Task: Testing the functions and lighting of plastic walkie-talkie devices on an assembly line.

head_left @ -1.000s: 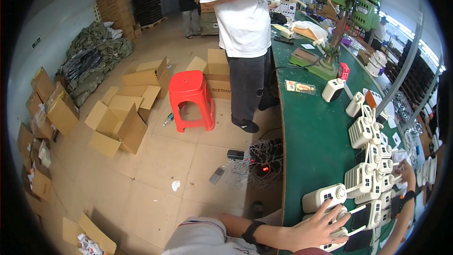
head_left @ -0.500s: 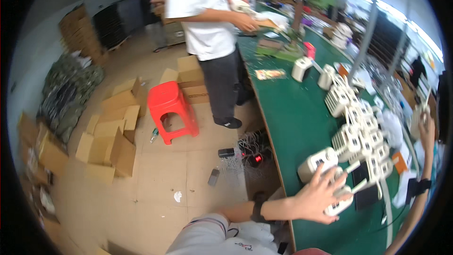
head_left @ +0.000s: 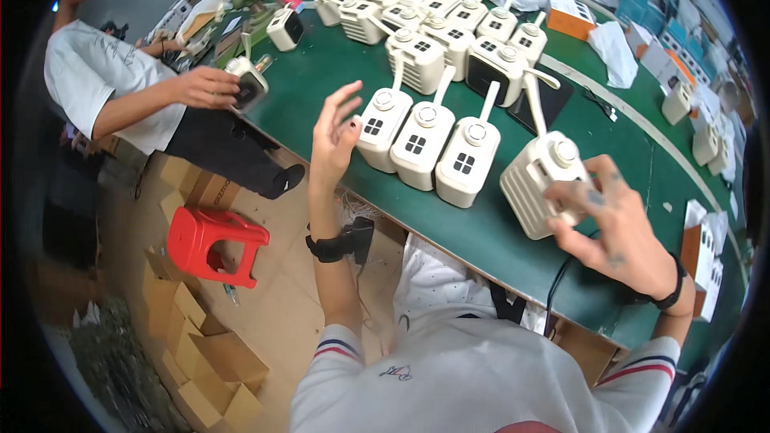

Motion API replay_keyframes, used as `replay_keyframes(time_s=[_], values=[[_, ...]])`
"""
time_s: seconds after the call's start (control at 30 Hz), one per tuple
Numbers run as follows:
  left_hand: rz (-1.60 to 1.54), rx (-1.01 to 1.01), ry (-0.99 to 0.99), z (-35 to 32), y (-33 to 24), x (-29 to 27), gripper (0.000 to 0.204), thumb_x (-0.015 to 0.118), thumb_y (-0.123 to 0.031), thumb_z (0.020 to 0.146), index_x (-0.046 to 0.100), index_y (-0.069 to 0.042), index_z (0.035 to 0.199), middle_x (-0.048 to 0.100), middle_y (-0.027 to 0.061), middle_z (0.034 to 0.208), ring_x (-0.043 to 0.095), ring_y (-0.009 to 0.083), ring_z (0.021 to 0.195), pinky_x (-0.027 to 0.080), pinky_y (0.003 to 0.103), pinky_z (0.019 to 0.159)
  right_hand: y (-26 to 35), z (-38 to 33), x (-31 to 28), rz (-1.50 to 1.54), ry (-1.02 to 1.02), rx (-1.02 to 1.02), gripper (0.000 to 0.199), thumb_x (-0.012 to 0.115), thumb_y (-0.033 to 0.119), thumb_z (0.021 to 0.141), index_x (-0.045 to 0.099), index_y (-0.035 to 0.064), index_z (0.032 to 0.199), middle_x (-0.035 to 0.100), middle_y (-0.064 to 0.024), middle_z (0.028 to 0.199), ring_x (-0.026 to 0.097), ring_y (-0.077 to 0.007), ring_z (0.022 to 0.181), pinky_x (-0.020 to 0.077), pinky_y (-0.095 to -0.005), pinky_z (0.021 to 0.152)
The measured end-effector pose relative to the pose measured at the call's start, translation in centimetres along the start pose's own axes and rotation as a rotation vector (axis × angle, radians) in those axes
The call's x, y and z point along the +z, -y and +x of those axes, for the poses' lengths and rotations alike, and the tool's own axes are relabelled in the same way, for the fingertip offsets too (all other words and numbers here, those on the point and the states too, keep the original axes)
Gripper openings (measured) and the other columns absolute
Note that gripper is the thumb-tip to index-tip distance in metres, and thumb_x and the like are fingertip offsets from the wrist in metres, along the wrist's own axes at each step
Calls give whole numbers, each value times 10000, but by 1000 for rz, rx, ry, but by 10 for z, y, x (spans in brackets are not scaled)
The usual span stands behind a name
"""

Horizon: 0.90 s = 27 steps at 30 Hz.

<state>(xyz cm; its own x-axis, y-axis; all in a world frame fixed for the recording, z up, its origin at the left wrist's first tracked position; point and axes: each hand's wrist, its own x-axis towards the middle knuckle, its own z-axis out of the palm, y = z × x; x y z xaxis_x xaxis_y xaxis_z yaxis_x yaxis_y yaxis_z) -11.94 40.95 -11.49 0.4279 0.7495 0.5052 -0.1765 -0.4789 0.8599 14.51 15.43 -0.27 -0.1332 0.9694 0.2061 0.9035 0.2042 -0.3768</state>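
My right hand [head_left: 622,240] pinches a cream device [head_left: 525,192] between thumb and bent fingers, by the near edge of the table [head_left: 618,144] (contact with the tabletop cannot be told). It lies just right of three matching units [head_left: 415,162], long axis pointing away from that edge. My left hand [head_left: 329,144], farther off, is raised, empty, fingers spread.

One cream ribbed device [head_left: 531,191] (round dial on top, strap sticking up) is angled, just right of three matching devices [head_left: 421,144], which stand upright, side by side, near the table [head_left: 630,188] edge.
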Motion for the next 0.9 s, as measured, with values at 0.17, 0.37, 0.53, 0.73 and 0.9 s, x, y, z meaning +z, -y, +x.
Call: replay_keyframes(time_s=[0.17, 0.37, 0.53, 0.73, 0.9], values=[[22, -4, 81, -14, 5, 33, 623, 669, -180, 770, 448, 24, 1315, 547, 149, 1237, 528, 200, 1138, 416, 322, 969, -14, -3, 27, -99, 116, 85, 391, 615, 308, 876, 550, 132, 1218, 458, -251, 943, 587, -389, 755, 527, -442, 644], [39, -51, -18, -39, -7, 74, 741, 729, -179, 711, 397, 8, 1346, 507, 158, 1280, 526, 217, 1152, 436, 332, 968, -12, -16, 47, -63, 20, 227, 473, 638, 342, 866, 499, 112, 1254, 426, -243, 1039, 585, -390, 627, 528, -435, 557], [-30, -110, -12, -60, -14, 97, 844, 770, -189, 688, 334, -10, 1388, 323, 188, 1442, 437, 261, 1258, 399, 376, 1034, -16, -40, 40, 5, -95, 316, 474, 665, 286, 852, 478, 120, 1255, 471, -189, 1041, 599, -379, 655, 526, -432, 549], [144, 154, -186, -72, -10, 121, 828, 798, -296, 687, 387, -12, 1348, 367, 188, 1380, 457, 305, 1210, 412, 401, 1001, 1, -60, 40, -381, -173, 307, 546, 757, 224, 747, 539, 132, 1239, 478, -209, 1254, 632, -352, 911, 550, -396, 689], [853, 430, -107, -97, -34, 94, 597, 775, -280, 694, 571, -12, 1187, 489, 140, 1245, 503, 322, 1080, 448, 413, 908, 18, -68, 38, -313, -137, 161, 532, 772, 115, 687, 575, -21, 1162, 557, -191, 1162, 565, -324, 1049, 449, -452, 889]])
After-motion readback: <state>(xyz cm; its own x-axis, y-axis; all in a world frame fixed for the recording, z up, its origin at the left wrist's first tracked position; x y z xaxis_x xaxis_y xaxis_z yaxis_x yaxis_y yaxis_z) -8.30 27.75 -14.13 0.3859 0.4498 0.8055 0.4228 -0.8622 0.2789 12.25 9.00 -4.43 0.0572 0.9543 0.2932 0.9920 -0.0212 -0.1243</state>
